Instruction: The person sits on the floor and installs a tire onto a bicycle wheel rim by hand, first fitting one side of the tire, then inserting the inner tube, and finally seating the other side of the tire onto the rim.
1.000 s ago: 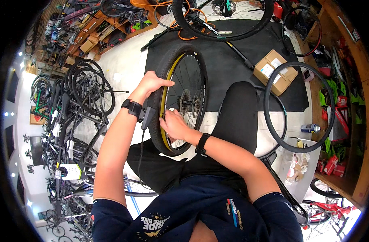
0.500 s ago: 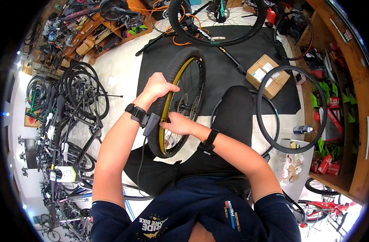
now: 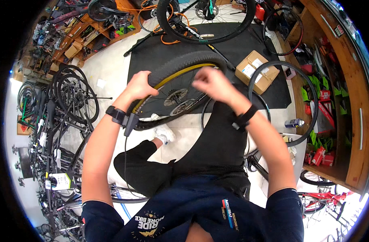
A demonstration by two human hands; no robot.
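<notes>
Tipped flatter than a moment ago, our wheel (image 3: pixel 177 97) leans over the near left edge of the mat (image 3: pixel 148 52), left hand (image 3: pixel 143 85) wrapped round its tyre (image 3: pixel 184 62), likely steadying it, while our blurred right hand (image 3: pixel 212 84) hovers mid-mat, half-curled, whether empty we cannot tell.

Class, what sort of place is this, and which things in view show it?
Probably a bicycle workshop or shop: many bicycles crowd the left side, a spoked wheel is being held off any bicycle, and a wooden shelf unit stands at the right.
</notes>
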